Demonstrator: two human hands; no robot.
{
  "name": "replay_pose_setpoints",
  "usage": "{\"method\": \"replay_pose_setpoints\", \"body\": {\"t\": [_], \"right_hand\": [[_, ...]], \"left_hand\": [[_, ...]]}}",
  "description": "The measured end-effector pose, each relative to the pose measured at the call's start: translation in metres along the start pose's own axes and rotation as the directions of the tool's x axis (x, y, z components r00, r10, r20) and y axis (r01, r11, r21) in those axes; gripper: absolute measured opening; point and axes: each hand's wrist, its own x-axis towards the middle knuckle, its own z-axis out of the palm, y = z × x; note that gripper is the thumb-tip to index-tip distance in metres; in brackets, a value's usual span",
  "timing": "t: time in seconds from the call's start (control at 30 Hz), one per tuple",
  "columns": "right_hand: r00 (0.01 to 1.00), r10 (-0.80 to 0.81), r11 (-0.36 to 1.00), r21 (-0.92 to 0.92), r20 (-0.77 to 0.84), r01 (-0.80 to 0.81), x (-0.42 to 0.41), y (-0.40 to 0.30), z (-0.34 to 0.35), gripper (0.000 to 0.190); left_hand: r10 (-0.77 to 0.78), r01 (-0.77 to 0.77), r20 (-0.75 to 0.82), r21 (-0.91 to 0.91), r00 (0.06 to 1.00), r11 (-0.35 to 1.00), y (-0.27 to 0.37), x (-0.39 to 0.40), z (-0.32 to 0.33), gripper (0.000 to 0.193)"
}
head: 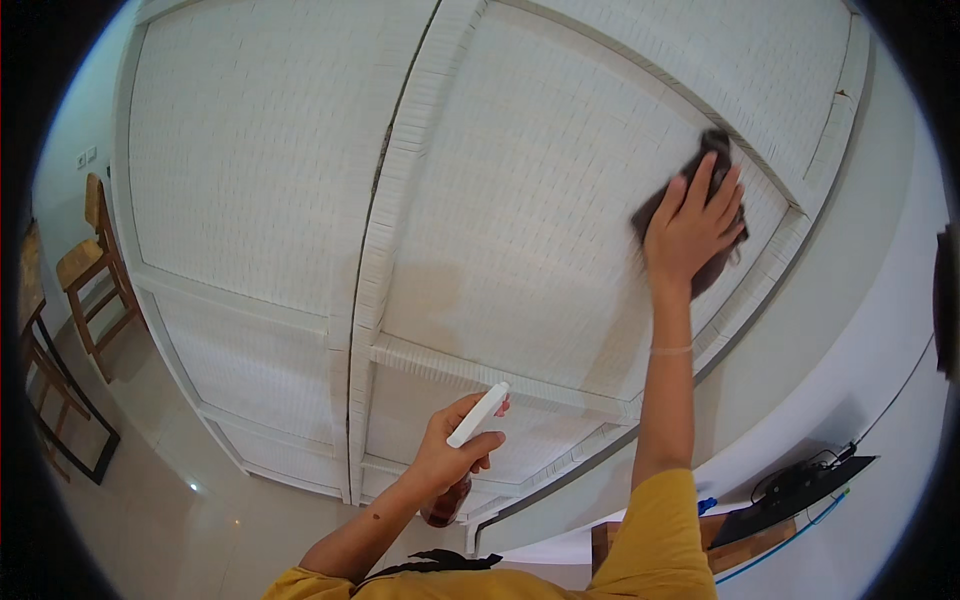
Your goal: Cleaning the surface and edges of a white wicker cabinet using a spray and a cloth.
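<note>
A white woven folding partition [540,187] with framed panels stands before me. My right hand [694,225] is spread flat over a dark cloth [652,214] and presses it against the upper right of the middle panel, near the frame. Lower down, my left hand [454,446] grips a spray bottle; its white trigger head [478,415] points up towards the partition, and its reddish-brown body [448,504] shows below the hand. The fingers hide part of the bottle's neck.
On the left are a wooden chair [82,262], a table with a black metal leg [101,457] and a tiled floor [172,525]. A flat black screen [795,499] with cables is at the lower right, beside a white wall [892,420] and a wooden surface [757,547].
</note>
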Motion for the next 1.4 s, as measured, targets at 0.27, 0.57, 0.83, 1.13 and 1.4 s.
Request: {"method": "replay_pose_setpoints", "body": {"t": [0.27, 0.57, 0.83, 1.13, 1.4], "right_hand": [[1.000, 0.006, 0.999, 0.033, -0.002, -0.006, -0.059, -0.028, -0.007, 0.049], [0.976, -0.112, 0.988, 0.127, 0.187, 0.089, -0.161, -0.039, -0.022, 0.047], [0.997, 0.074, 0.996, -0.053, -0.035, -0.075, 0.001, -0.042, 0.009, 0.049], [0.988, -0.001, 0.996, 0.085, 0.158, -0.013, -0.193, -0.092, -0.023, 0.056], [0.993, -0.003, 1.000, 0.011, 0.119, 0.001, -0.119, -0.095, -0.013, 0.052]], "left_hand": [[0.030, -0.029, -0.023, 0.015, 0.999, 0.999, 0.002, -0.001, -0.002, 0.045], [0.047, -0.047, 0.001, -0.011, 0.999, 0.999, 0.006, -0.014, -0.010, 0.043], [0.040, -0.042, -0.057, -0.033, 0.998, 0.999, 0.016, -0.031, -0.026, 0.042], [0.086, -0.086, -0.069, -0.002, 0.994, 0.996, 0.023, -0.052, -0.048, 0.040], [0.071, -0.070, -0.112, 0.012, 0.991, 0.997, 0.041, -0.077, -0.071, 0.040]]}}
